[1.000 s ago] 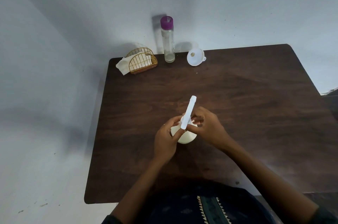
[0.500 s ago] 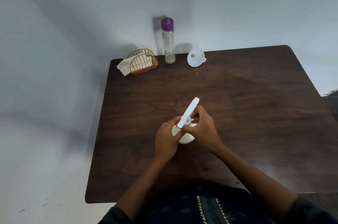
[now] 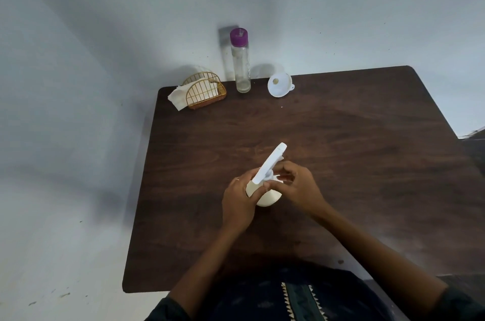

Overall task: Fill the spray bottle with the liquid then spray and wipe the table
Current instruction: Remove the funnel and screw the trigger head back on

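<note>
- The left hand (image 3: 240, 204) gripped the body of the spray bottle (image 3: 265, 193), fingers curled round it, holding it upright on the table (image 3: 341, 163).
- The right hand (image 3: 296, 185) pinched the collar under the spray head (image 3: 270, 162), which tilted away from the grip.
- Judged: the head was being unscrewed. Best done by bracing the body firmly and turning only the collar.
- Well beyond the grip stood the clear bottle (image 3: 241, 68) and the funnel (image 3: 279, 84).
</note>
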{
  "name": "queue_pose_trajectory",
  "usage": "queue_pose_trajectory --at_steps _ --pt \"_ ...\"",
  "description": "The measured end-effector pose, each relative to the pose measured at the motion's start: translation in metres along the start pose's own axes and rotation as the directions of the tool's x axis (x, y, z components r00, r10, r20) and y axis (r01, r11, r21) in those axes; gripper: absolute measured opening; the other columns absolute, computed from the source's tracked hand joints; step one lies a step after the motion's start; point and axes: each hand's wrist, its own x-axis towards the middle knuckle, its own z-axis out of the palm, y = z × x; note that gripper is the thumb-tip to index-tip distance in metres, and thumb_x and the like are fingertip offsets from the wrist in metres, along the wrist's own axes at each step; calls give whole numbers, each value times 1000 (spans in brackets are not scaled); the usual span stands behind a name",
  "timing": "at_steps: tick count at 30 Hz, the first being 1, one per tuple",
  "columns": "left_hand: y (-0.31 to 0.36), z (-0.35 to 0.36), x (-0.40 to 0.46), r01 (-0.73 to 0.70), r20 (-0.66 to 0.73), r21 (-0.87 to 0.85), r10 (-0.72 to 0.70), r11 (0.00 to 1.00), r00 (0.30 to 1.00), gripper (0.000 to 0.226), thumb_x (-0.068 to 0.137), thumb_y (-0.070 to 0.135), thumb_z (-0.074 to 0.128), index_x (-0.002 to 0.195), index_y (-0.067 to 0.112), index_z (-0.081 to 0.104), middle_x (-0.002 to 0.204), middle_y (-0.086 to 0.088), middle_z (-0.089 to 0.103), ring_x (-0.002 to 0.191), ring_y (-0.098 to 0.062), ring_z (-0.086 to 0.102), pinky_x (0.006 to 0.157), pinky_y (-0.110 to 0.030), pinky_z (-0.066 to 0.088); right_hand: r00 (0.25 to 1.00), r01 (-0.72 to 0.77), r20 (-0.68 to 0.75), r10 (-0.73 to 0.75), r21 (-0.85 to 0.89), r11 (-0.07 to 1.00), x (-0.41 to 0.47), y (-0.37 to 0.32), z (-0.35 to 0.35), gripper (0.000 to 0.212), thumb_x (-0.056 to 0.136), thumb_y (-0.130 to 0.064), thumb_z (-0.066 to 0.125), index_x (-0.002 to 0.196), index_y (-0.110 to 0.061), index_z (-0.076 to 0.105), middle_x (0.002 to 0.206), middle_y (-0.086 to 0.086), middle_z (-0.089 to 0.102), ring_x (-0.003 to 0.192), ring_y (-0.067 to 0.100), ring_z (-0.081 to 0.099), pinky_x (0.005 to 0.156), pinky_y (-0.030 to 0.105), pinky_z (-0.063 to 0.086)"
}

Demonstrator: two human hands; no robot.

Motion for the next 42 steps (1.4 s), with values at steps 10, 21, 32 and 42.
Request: queue_pose_trajectory --at_steps 10,21,32,42 --pt "-3 1 -1 28 10 11 -28 1000 1000 57 76 70 47 117 33 64 101 26 60 97 -3 57 78 -25 47 999 21 -36 -21 -13 1000 -6 4 15 34 80 -21 73 112 -16 62 110 -4 61 102 6 57 86 29 51" --pt "-1 1 -1 34 12 26 -34 999 999 37 85 37 65 120 24 65 101 22 57 93 -2 52 74 -14 38 961 -87 -252 116 123 989 -7 -10 35 38 71 -17 79 99 -17 54 90 -11 61 87 3 59 73 12 46" --pt "-3 4 0 3 -18 30 -2 1000 1000 60 76 66 46 118 27 65 100 28 56 94 -3 54 75 -13 38 995 -63 -65 71 116 991 -3 -7 13 29 74 -17 78 94 -28 61 102 -7 64 98 11 62 79 24 53" --pt "-3 1 0 8 -1 25 -8 1000 1000 49 79 55 45 116 31 65 89 32 56 88 1 51 71 -17 39 993 -57 -101 61 50 997 -13 0 32 53 72 -37 73 115 -18 50 112 -5 55 105 11 55 83 27 51"
